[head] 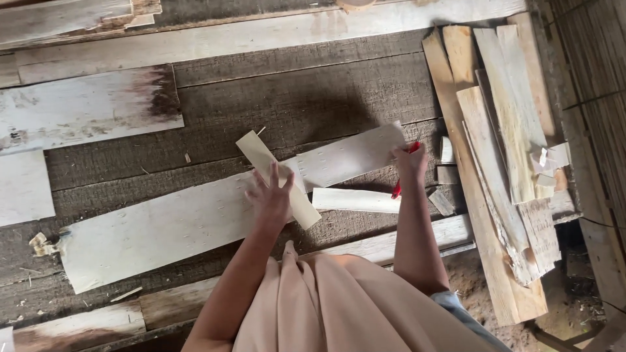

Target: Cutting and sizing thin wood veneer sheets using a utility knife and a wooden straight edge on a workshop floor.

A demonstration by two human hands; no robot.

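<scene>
My left hand lies flat with spread fingers on a narrow pale wood strip that crosses a long whitish board on the dark plank floor. At the board's right end, my right hand is shut on a red pencil-like tool and rests there. A second short pale strip sits between my two arms, just below the board.
A pile of rough planks leans at the right, with small wood offcuts beside it. More whitish boards lie at the left and top. Wood chips sit at the left. Bare ground shows at the bottom right.
</scene>
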